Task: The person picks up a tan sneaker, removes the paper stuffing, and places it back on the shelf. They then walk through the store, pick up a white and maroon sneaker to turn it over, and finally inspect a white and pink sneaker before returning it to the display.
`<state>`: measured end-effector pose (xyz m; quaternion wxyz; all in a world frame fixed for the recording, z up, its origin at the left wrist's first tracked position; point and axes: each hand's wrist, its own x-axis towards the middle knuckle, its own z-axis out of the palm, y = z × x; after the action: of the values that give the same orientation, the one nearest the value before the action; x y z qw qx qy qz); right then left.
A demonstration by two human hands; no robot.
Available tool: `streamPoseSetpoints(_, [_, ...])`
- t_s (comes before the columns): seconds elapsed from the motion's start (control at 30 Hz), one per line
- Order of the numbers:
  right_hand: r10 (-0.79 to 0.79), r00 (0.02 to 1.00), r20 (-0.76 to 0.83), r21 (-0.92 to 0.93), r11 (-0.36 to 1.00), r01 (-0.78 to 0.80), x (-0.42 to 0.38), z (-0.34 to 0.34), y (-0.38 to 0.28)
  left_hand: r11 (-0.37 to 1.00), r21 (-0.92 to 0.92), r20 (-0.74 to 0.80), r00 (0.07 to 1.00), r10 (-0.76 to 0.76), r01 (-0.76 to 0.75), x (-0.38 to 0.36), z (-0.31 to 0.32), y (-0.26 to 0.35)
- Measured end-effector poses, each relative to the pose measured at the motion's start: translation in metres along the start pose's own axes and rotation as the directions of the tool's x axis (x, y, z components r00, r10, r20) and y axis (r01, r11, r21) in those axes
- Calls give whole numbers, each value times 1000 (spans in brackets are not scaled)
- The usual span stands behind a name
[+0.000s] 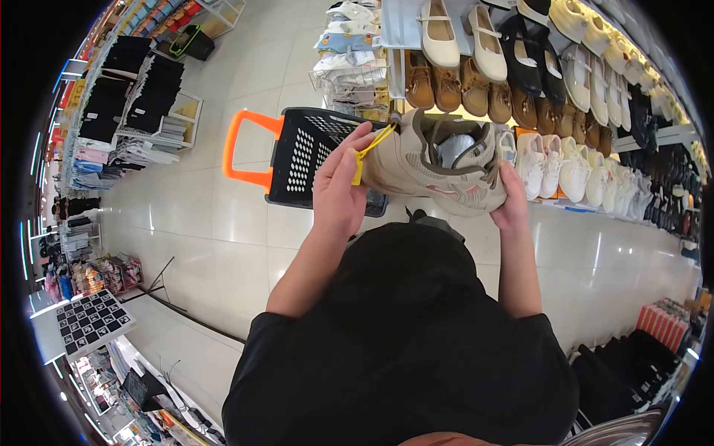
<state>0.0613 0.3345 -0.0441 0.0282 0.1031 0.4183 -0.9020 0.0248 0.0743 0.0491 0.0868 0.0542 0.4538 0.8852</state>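
A pair of beige and grey sneakers (439,175) is held up in front of my chest, with pale stuffing showing in one opening. My left hand (341,178) is closed at their left end, beside a yellow tag (358,168) on a yellow loop. At the right end, my right hand (512,199) grips the shoes with its fingers partly hidden behind them. Beneath and to the left of the shoes is a black shopping basket (297,160) with an orange handle (230,149).
Shelves of shoes rise ahead and to the right, with white sneakers (530,165) and brown shoes (419,82). Folded socks (349,63) hang ahead. Clothing racks (152,97) stand at the left. Dark items (617,372) lie at the lower right.
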Motion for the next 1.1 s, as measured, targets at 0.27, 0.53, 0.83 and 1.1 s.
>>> streamPoseSetpoints(0.27, [75,997,35,35,996,-76,2,-3,4,977,-159,-21,989,-145,140,-2,-9,3])
streamPoseSetpoints(0.53, [65,997,29,22,998,-66,3,7,9,956,-194,-3,974,-226,222,5,-22,13])
streamPoseSetpoints(0.83, [87,996,3,-20,996,-87,2,7,9,908,-9,37,908,-418,419,36,-48,40])
streamPoseSetpoints(1.1, [31,999,14,2,1000,-31,5,1,13,908,-2,251,879,-405,419,50,-66,41])
